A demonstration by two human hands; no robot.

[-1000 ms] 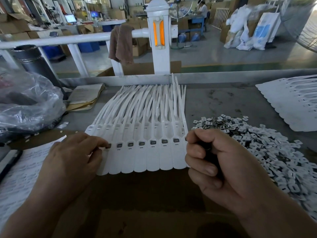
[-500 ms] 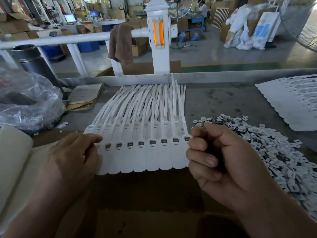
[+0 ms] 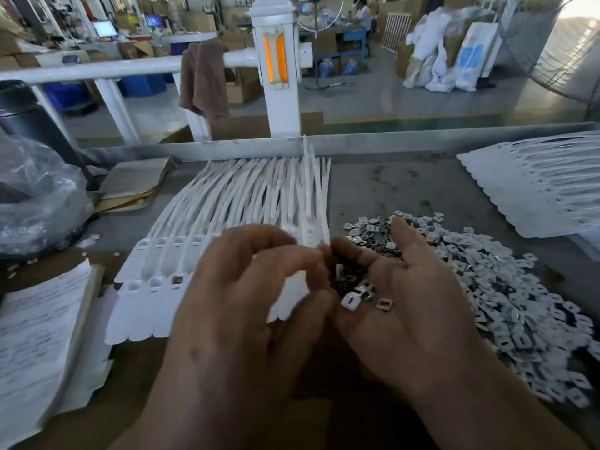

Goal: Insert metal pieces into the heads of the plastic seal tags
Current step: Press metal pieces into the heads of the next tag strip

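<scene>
Right hand (image 3: 409,313) palm-up, fingers relaxed, cupping loose metal pieces (image 3: 352,302) just right of the seal tags (image 3: 152,306); left hand (image 3: 246,297) above the tags, fingertips curled at that palm (pinching or not: can't tell, blurred).

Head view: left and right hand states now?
Left hand: fingers curled, tips blurred; whether it pinches anything cannot be told.
Right hand: open, palm up, carrying small square silver metal pieces.

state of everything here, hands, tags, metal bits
right hand: open, palm up, carrying metal pieces
left hand: fingers curled, tips at those pieces, grip unclear
seal tags: flat, overlapped, leftmost heads look empty
metal pile: loose on table
towel: draped over rail
</scene>
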